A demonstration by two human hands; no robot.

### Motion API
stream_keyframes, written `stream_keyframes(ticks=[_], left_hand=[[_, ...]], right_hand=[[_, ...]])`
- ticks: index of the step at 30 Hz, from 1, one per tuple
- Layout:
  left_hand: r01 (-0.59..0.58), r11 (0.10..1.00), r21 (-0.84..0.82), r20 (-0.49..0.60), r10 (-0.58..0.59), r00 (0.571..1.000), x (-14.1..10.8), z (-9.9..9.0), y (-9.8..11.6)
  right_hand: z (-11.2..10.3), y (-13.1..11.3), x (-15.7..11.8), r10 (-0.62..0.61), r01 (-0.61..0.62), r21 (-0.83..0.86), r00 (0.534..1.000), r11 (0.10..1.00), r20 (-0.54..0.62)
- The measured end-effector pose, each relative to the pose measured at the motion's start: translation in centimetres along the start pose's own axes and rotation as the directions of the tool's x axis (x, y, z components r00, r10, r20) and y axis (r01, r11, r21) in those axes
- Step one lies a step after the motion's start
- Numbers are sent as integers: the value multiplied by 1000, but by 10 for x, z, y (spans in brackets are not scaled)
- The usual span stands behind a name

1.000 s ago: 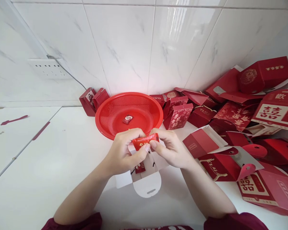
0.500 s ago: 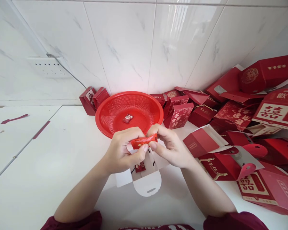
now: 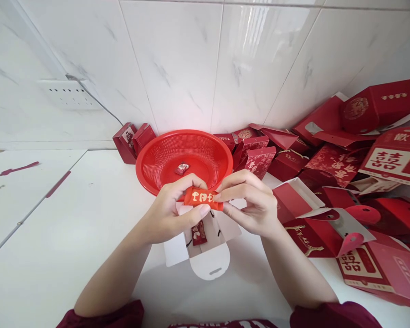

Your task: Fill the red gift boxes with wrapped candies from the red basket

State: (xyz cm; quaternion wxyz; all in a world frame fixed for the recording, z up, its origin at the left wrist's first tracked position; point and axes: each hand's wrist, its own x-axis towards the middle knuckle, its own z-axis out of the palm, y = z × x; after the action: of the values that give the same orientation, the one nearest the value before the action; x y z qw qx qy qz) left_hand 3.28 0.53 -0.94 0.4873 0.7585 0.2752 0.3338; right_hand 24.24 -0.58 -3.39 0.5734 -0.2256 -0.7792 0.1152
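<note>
Between both hands is a small red wrapped candy with gold characters on its face. My left hand grips its left end with the thumb along the lower edge. The fingers and thumb of my right hand pinch its right end. Below it lies an opened gift box, its white inside and slotted round flap showing. A dark red packet rests in that box, partly covered by my left hand. Just behind the hands is a red plastic basket with one small wrapped sweet in it.
A heap of red gift boxes covers the right side of the table, reaching the wall. Two small red boxes stand left of the basket. At far left lies a dark red strip. A socket panel is on the tiled wall.
The candy has been turned so its gold-lettered face shows. My right hand's fingers have shifted onto its front at the right end. The box and basket stay in place.
</note>
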Motion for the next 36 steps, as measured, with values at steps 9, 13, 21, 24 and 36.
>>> stream_keyframes(ticks=[9, 13, 21, 24, 36], left_hand=[[-25, 993, 115, -85, 34, 996, 0, 2, 3], [0, 992, 126, -60, 7, 998, 2, 1, 1], [-20, 988, 155, 69, 9, 998, 0, 4, 2], [-2, 994, 107, 106, -9, 994, 0, 6, 1], [39, 990, 139, 59, -48, 997, 4, 5, -1]], right_hand=[[-1, -2, 3, 88, -91, 31, 992, 995, 87], [2, -2, 1, 146, -151, 109, 988, 982, 55], [11, -5, -1, 482, -469, 613, 862, 636, 159], [11, -3, 1, 561, -607, 637, 766, 475, 312], [4, -2, 1, 606, -669, 573, 720, 473, 339]])
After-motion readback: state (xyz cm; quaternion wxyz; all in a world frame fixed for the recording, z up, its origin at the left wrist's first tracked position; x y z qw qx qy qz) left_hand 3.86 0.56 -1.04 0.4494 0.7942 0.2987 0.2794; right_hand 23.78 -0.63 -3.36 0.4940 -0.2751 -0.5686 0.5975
